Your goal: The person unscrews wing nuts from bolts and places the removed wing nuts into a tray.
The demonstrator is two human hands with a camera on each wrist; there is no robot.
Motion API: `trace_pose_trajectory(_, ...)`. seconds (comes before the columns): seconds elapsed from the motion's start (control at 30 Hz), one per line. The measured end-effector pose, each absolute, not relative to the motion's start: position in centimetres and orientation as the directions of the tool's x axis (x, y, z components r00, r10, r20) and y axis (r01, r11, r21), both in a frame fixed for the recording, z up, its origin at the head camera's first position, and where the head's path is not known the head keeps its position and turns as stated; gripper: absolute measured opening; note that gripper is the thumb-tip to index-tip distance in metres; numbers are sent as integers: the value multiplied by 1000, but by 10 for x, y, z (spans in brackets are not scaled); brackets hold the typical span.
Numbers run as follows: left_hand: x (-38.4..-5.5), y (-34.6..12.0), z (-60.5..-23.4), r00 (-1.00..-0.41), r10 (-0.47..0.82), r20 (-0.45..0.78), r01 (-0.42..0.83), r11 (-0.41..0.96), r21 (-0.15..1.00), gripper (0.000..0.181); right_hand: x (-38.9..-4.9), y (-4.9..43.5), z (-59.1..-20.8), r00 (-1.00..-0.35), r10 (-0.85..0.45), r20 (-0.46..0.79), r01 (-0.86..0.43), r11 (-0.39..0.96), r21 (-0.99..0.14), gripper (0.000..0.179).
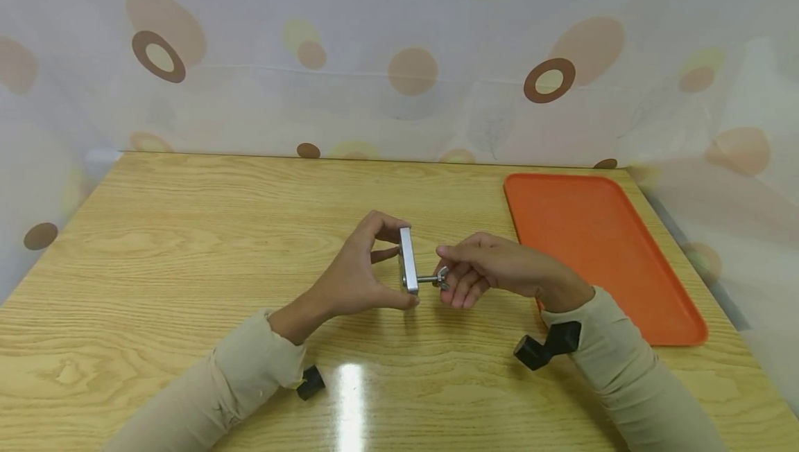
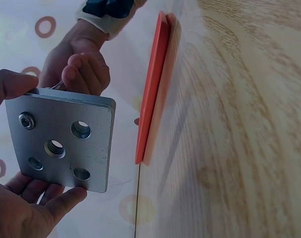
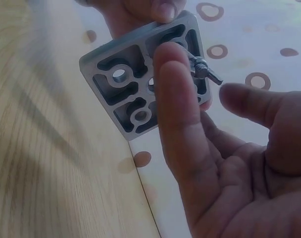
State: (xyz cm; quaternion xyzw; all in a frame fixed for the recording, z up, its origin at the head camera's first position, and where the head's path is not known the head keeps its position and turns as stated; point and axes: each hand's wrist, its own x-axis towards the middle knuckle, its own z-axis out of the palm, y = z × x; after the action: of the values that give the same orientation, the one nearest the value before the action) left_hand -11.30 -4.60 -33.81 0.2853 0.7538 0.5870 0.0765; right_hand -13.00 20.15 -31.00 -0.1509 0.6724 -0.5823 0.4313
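Observation:
My left hand (image 1: 356, 275) grips a square grey metal plate (image 1: 408, 258) by opposite edges, holding it upright above the table. In the left wrist view its flat face shows several holes, with a bolt head (image 2: 26, 120) seated in one corner. The bolt's threaded shank (image 1: 427, 279) sticks out to the right and carries a wing nut (image 3: 201, 68). The right wrist view shows the plate's ribbed, hollowed back. Beside the wing nut is my right hand (image 1: 493, 268), its index finger extended and thumb apart. Whether a fingertip touches the nut is unclear.
An orange-red tray (image 1: 580, 244) lies on the right side of the wooden table (image 1: 187, 244). Patterned cloth (image 1: 349, 57) hangs behind the table and at its sides. Each wrist wears a black device (image 1: 549, 346).

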Motion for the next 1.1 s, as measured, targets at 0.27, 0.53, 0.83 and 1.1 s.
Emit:
trace_pose_trajectory(0.27, -113, -46, -338, -831, 511, 221, 340, 152, 928, 84, -131, 204, -312, -573, -721, -389, 258, 292, -921, 32)
trace_pose_trajectory(0.53, -113, -45, -339, -828, 516, 220, 341, 151, 928, 83, -132, 205, -314, -585, -726, -362, 181, 318, -931, 30)
trace_pose_trajectory(0.83, -112, -46, -338, -828, 517, 219, 339, 149, 929, 83, -132, 206, -314, -537, -787, -305, 120, 286, -951, 25)
trace_pose_trajectory(1.1, -112, -46, -338, -825, 517, 228, 349, 149, 925, 82, -133, 206, -314, -533, -796, -285, 116, 265, -957, 25)
